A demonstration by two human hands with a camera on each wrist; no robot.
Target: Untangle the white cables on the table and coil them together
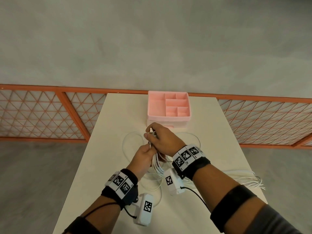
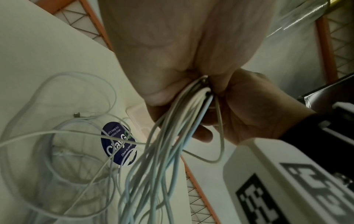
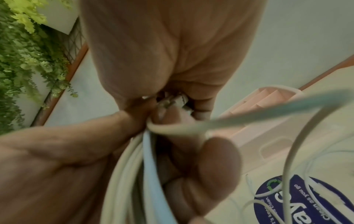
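Desk [image 1: 211, 132]: flat, matte, cream-white top. It carries the loose cable loops, so slack can slide over it without snagging.
Organiser [image 1: 168, 105]: pink moulded plastic tray with rectangular compartments, standing at the far edge of the desk, just beyond the hands.
White cables [image 1: 157, 163]: thin, round, smooth-jacketed and limp. A gathered bundle hangs from the hands above the desk centre; open loops lie on the desk [image 2: 63, 115] to both sides, and a further run trails off the right edge.
Sticker [image 2: 119, 144]: round, dark blue, printed, flat on the desk beneath the loops.
Right hand [image 1: 162, 141]: fingers [image 3: 199, 112] clenched around the upper bundle, with the plug ends at the top of the grip.
Left hand [image 1: 143, 157]: fingers curled and grasping the same bundle just below the right hand.
Plug ends [image 1: 152, 132]: small, rigid, metallic-tipped connectors. One more lies loose on the desk [image 2: 77, 115].
Step in hand (judged): align the plug ends and secure the bundle before coiling.
Procedure: keep the connectors flush in the right hand. Draw slack through the left hand one strand at a time. Lift crossed loops apart; do not pull them tight.
Caution: hard tension on a crossed loop likely sets a knot. Rigid plugs can catch in adjacent loops.
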